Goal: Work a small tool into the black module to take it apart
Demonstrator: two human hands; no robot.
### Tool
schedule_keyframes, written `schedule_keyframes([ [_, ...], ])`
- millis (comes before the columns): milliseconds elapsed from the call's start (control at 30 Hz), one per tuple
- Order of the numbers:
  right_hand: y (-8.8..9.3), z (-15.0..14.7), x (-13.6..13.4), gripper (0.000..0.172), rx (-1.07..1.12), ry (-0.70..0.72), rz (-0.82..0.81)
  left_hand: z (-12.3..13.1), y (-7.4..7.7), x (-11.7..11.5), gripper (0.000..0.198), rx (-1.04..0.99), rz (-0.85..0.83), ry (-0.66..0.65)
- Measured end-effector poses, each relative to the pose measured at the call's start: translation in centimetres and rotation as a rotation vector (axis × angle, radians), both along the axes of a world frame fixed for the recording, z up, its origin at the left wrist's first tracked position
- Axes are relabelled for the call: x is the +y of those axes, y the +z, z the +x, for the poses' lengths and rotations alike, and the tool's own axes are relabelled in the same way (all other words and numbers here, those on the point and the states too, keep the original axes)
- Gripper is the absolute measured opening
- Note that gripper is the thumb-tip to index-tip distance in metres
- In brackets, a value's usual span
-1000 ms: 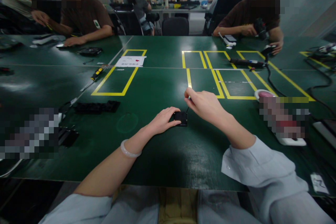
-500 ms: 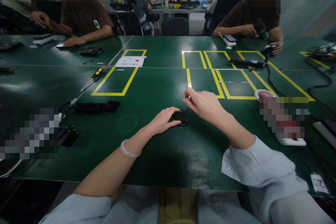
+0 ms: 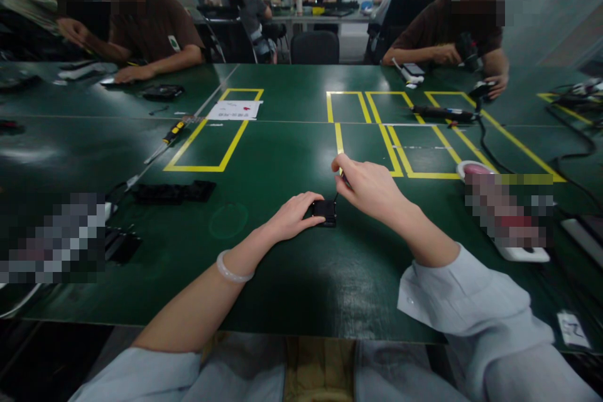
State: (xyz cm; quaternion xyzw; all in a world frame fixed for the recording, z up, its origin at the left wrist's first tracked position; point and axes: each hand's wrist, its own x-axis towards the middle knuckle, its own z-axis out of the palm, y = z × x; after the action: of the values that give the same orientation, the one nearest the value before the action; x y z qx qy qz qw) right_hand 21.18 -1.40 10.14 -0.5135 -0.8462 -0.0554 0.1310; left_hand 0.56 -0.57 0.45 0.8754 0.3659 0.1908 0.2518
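Note:
A small black box-shaped part (image 3: 325, 212) lies on the green table in front of me. My left hand (image 3: 296, 215) grips its left side, thumb along the near edge and fingers over the far one. Above and to the right, my right hand (image 3: 370, 185) is closed in a pinch around a thin screwdriver (image 3: 336, 197). Only its dark slim shaft shows, slanting down to the part's right edge; the handle is mostly hidden by my fingers. Whether the tip touches a screw is too small to tell.
Left of my hands lie a black strip-shaped piece (image 3: 174, 191) and a yellow-black handled tool (image 3: 174, 132). A white tray-like object (image 3: 522, 254), partly blurred out, sits right. Beyond are yellow tape outlines, a paper sheet (image 3: 235, 110), a corded black tool (image 3: 443, 114) and co-workers across the table.
My right hand has shifted and turned very slightly, its fingers curling a little more around the screwdriver. The left hand and the black part have stayed in place.

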Motion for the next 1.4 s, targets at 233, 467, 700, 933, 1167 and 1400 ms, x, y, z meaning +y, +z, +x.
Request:
schedule_keyframes([
  [233,0.06,0.04,0.04,0.024,0.006,0.004,-0.009,0.01,0.06,-0.02,0.037,0.021,0.005,0.003],
  [467,0.08,0.10,0.04,0.023,0.006,0.005,0.005,0.02,-0.03,-0.01,0.037,0.010,0.003,0.007],
  [700,0.36,0.23,0.00,0.023,0.021,-0.002,-0.009,-0.01,0.05,0.02,0.038,0.019,-0.006,0.005],
  [933,0.54,0.35,-0.01,0.023,0.030,0.008,-0.009,0.01,0.38,-0.11,0.040,0.020,-0.021,0.005],
  [1167,0.63,0.40,0.01,0.023,0.037,0.012,-0.013,-0.02,0.80,-0.23,0.038,-0.001,-0.043,0.000],
  [1400,0.66,0.52,-0.09,0.023,0.036,0.010,-0.008,-0.23,0.90,-0.07,0.037,-0.002,-0.061,-0.004],
])
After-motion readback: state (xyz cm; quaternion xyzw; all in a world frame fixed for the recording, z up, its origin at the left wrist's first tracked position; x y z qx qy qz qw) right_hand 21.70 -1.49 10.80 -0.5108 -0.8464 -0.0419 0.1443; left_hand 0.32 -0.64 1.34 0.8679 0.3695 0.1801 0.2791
